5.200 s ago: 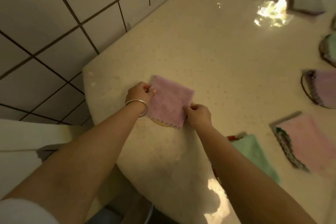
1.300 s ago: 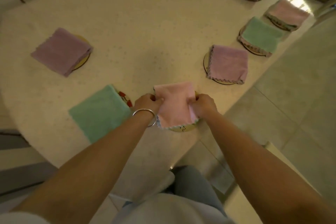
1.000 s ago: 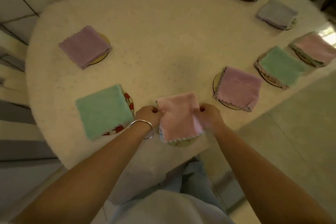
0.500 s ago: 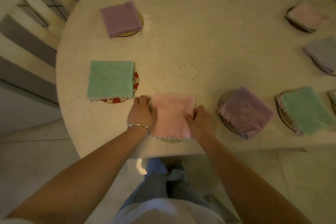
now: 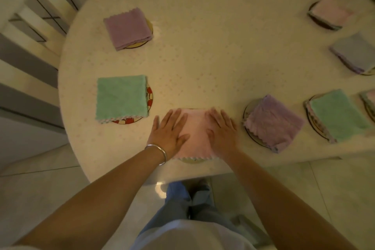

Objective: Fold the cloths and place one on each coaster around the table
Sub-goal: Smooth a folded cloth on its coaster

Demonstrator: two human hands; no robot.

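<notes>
Flat beneath both hands' straight, spread fingers (image 5: 178,115) lies the pink cloth (image 5: 195,136) (on its coaster (image 5: 191,160))

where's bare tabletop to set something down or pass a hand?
Widest bare patch: the middle of the table, bordered by the purple cloth far left, the green cloth left, and the cloths along the right. Crowded: the near edge, where the left hand and right hand press flat on the pink cloth, green and purple-cloth coasters close either side.

Both hands (image 5: 170,132) lie on the cloth (image 5: 195,134); coaster (image 5: 191,160) beneath; table (image 5: 203,57) under all.
</notes>
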